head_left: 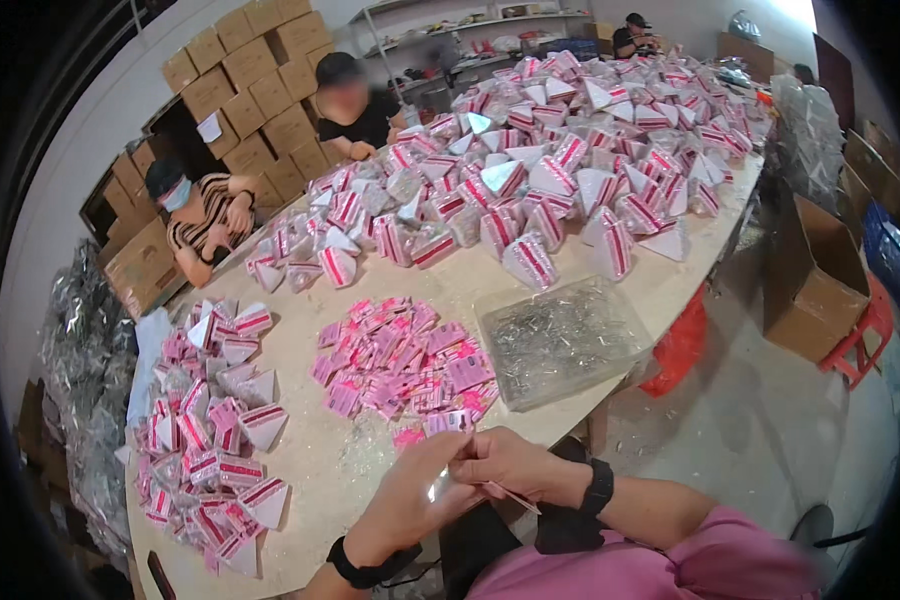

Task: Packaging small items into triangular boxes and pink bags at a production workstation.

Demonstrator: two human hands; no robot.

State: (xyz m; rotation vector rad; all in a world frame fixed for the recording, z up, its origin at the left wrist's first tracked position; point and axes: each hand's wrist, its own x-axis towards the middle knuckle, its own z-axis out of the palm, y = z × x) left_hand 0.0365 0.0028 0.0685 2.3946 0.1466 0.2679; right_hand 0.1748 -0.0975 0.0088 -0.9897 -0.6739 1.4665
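Observation:
My left hand and my right hand meet at the table's near edge, both closed with curled fingers. A thin pale card sticks out beneath my right hand. Something shiny and clear shows at my left hand, but the grip hides most of it. Just beyond lies a loose heap of small pink printed cards. Right of that heap, a clear plastic tray contains many thin, shiny metal-looking pieces.
Wedge-shaped pink-and-white packs in clear wrap form a left pile and a large far heap. Two people sit across the table; another is farther back. An open carton and a red stool stand at right.

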